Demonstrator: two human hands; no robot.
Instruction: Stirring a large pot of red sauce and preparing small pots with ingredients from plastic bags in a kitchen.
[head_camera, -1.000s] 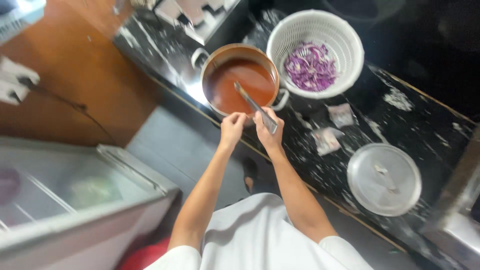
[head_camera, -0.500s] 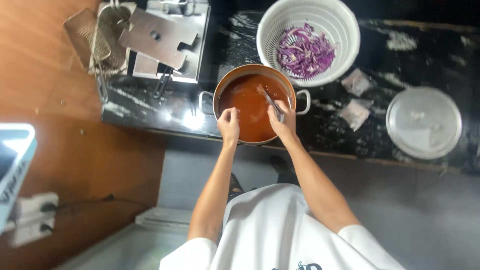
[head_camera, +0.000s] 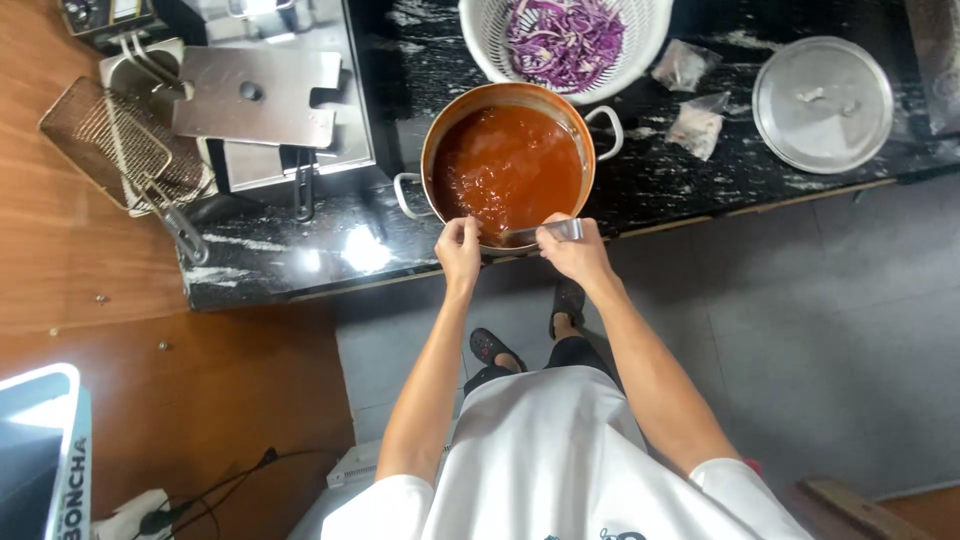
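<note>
The stockpot (head_camera: 510, 165) stands on the table (head_camera: 300, 265), at its near edge, with sauce (head_camera: 505, 165) in it. Behind the stockpot sits a colander (head_camera: 480, 45) holding shredded cabbage (head_camera: 565, 40). Right of the stockpot lie two small bags (head_camera: 690, 95), and further right a pot lid (head_camera: 822, 103). Left of the stockpot stands a fryer (head_camera: 270, 100), with a fry basket (head_camera: 115, 150) at its far left. Both hands, the left hand (head_camera: 460, 250) and the right hand (head_camera: 570, 248), are at the stockpot's near rim, the right one on a ladle handle (head_camera: 540, 233) that reaches into the sauce.
</note>
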